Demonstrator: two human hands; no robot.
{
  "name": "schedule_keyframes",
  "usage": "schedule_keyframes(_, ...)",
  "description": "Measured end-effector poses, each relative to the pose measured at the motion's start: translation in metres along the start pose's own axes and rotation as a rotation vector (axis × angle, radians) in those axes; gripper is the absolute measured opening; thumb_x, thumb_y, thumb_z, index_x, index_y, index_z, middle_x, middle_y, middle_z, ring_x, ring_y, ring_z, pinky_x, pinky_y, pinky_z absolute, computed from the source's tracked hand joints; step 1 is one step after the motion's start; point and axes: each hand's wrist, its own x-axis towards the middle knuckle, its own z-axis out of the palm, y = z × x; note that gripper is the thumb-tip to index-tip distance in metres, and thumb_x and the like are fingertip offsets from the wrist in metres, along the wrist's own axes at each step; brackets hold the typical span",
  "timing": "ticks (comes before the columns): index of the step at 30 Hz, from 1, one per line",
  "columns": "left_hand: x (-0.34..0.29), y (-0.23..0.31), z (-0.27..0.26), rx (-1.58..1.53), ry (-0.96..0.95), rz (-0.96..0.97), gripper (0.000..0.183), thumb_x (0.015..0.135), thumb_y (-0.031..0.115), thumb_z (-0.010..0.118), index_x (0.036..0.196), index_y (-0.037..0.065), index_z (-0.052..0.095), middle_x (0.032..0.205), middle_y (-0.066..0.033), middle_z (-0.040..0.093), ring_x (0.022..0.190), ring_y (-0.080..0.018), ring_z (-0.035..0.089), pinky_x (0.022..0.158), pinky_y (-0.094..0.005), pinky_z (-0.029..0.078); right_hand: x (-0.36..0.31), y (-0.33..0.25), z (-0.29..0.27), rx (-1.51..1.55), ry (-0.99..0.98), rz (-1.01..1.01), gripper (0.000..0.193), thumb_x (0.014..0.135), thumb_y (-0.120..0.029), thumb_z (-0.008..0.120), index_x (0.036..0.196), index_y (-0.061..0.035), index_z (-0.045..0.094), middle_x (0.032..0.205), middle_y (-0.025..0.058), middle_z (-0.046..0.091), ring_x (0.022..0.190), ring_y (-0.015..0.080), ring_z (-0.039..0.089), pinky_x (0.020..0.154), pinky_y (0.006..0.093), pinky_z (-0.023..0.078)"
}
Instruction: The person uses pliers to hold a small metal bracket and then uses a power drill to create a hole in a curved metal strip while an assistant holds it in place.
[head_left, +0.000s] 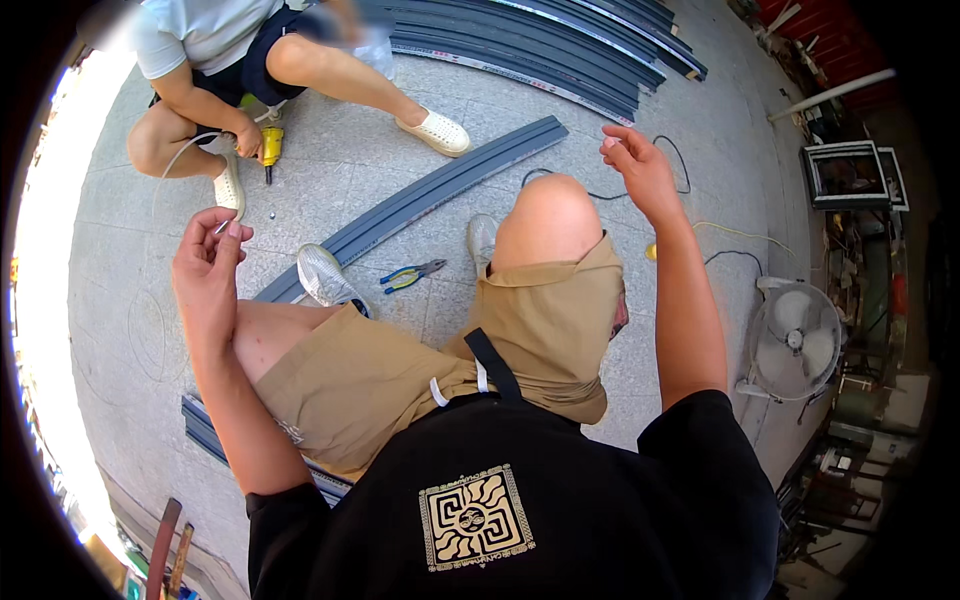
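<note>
Clock from your torso, 12 straight ahead. Left grip [207,262], 10-11: thumb and fingers pinched on a small metal piece [221,228], up off the floor [120,240]; too small to identify. Right grip [645,175], 1: raised, fingers curled, can't tell if it's closed on anything. Pliers [410,276] lie loose at 11-12, between your shoes [325,275]. Grey profile [430,188] runs from about 10 to 12 just past them, left shoe overlapping it in view. Risks: it's a fingertip hold, so a slack thumb drops the piece, and the small silvery bit [272,215] on the floor at 11 could get mixed up with it. A foot shift could kick the pliers or nudge the profile. Co-worker's hand [247,140] at 11 has a yellow power tool [271,147], tip down; reach there and you crowd it. Room: most at 10; right side tighter, dark cable [684,161] at 1, fan [795,340] at 2. Far edge, 12: stacked profiles [520,55] limit reach.
</note>
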Motion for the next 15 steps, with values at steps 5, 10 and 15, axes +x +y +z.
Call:
schedule_keyframes(5, 0.004, -0.002, -0.004, 0.095, -0.001, -0.019, 0.021, 0.109, 0.015, 0.065, 0.126, 0.004, 0.069, 0.097, -0.0030, 0.073, 0.082, -0.0071, 0.056, 0.077, -0.0239, 0.049, -0.138, 0.204, 0.007, 0.427, 0.246, 0.743, 0.032, 0.105, -0.027, 0.069, 0.126, -0.0019, 0.066, 0.091, 0.0052, 0.069, 0.076, 0.0143, 0.064, 0.065, 0.0302, 0.051)
schedule_keyframes(10, 0.011, -0.023, -0.012, 0.058, -0.068, -0.127, 0.028, 0.110, 0.015, 0.062, 0.136, 0.004, 0.064, 0.105, -0.0039, 0.072, 0.081, -0.0067, 0.052, 0.077, -0.0227, 0.046, -0.302, 0.337, 0.048, 0.403, 0.329, 1.343, 0.026, 0.099, -0.031, 0.072, 0.105, -0.0060, 0.069, 0.086, 0.0056, 0.067, 0.073, 0.0210, 0.066, 0.062, 0.0375, 0.058)
schedule_keyframes(15, 0.009, -0.015, -0.006, 0.157, 0.001, -0.153, 0.030, 0.110, 0.017, 0.062, 0.137, 0.004, 0.065, 0.107, -0.0048, 0.073, 0.081, -0.0070, 0.053, 0.077, -0.0230, 0.046, -0.362, 0.399, 0.084, 0.233, 0.365, 1.529, 0.030, 0.098, -0.030, 0.071, 0.111, -0.0034, 0.072, 0.085, 0.0074, 0.067, 0.073, 0.0244, 0.067, 0.063, 0.0383, 0.057)
